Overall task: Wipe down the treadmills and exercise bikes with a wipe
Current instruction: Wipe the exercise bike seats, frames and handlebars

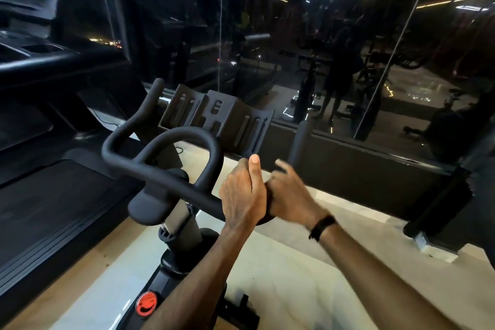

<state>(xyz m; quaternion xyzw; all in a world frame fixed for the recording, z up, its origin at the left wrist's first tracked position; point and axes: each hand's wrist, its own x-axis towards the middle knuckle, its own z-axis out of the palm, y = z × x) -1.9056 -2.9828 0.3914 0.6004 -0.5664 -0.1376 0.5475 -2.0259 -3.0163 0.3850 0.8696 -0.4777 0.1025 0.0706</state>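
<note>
A black exercise bike stands in front of me, and its looped handlebar [166, 182] fills the middle of the view. My left hand [241, 193] grips the bar's right side, with the thumb pointing up. My right hand [290, 193], with a black band on the wrist, lies against the same bend of the bar and touches the left hand. It is blurred by motion, so its fingers cannot be made out. The bar's right horn [301, 142] rises just behind it. No wipe is visible. A treadmill [53, 195] stands to the left.
A black slotted device tray [217, 120] sits behind the handlebar. A red knob [146, 303] is on the bike frame below. Dark glass [348, 61] ahead reflects gym machines and ceiling lights. A pale floor [294, 276] lies under the bike, and a low dark ledge [361, 169] runs along the glass.
</note>
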